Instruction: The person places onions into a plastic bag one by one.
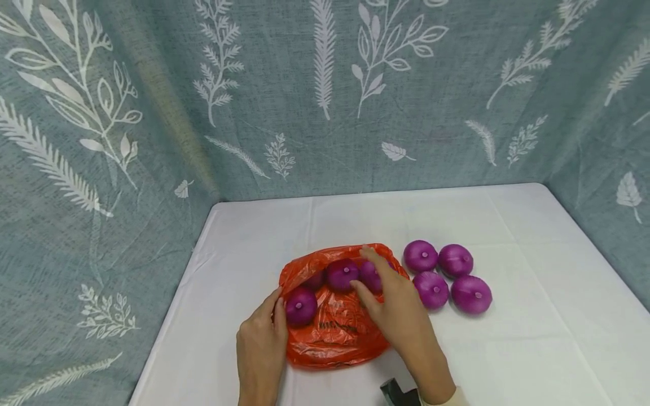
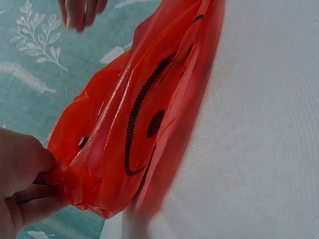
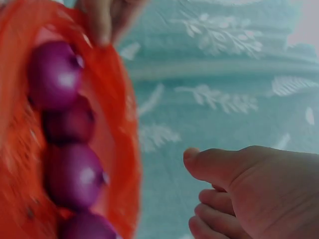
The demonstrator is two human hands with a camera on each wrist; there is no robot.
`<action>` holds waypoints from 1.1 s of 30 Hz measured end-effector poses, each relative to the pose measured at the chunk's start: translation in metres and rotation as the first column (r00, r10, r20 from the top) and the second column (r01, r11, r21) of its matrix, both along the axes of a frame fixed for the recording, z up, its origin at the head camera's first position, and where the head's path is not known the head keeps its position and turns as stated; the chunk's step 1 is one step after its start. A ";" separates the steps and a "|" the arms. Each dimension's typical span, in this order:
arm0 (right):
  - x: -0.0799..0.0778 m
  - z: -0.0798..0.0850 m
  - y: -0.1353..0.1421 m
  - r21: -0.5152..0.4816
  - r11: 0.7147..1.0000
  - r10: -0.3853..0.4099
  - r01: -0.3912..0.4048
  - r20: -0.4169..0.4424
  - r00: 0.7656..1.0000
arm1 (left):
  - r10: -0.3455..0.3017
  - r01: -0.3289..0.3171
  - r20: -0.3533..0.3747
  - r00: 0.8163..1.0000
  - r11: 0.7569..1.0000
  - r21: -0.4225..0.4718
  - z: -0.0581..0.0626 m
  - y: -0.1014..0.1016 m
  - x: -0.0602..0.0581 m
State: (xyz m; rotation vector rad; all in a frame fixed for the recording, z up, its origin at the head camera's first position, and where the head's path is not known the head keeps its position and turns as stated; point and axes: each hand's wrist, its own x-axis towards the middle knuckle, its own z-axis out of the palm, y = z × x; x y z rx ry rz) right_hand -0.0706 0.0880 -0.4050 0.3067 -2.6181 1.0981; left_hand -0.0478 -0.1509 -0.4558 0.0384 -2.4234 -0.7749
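A red plastic bag (image 1: 337, 341) lies with its mouth spread on the white table, several purple onions inside, among them one onion (image 1: 301, 306) at the left and another onion (image 1: 342, 275) near the middle. My left hand (image 1: 261, 347) pinches the bag's left rim between thumb and fingers; the left wrist view shows this grip on the red plastic (image 2: 94, 179). Over the bag's right side hovers my right hand (image 1: 398, 307), thumb and fingers apart, partly hiding an onion (image 1: 369, 275). The right wrist view shows nothing held in that right hand (image 3: 259, 191).
Just right of the bag sits a cluster of several loose purple onions (image 1: 431, 290). White cloth covers the table (image 1: 254, 237). Blue-green curtains (image 1: 284, 101) with white leaf prints stand behind and at the sides. A black object (image 1: 401, 395) shows by my right wrist.
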 end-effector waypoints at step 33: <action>0.039 -0.036 0.160 0.102 0.833 -0.546 0.543 0.313 0.777 | 0.007 -0.007 0.020 1.000 1.000 0.003 0.002 -0.003 0.001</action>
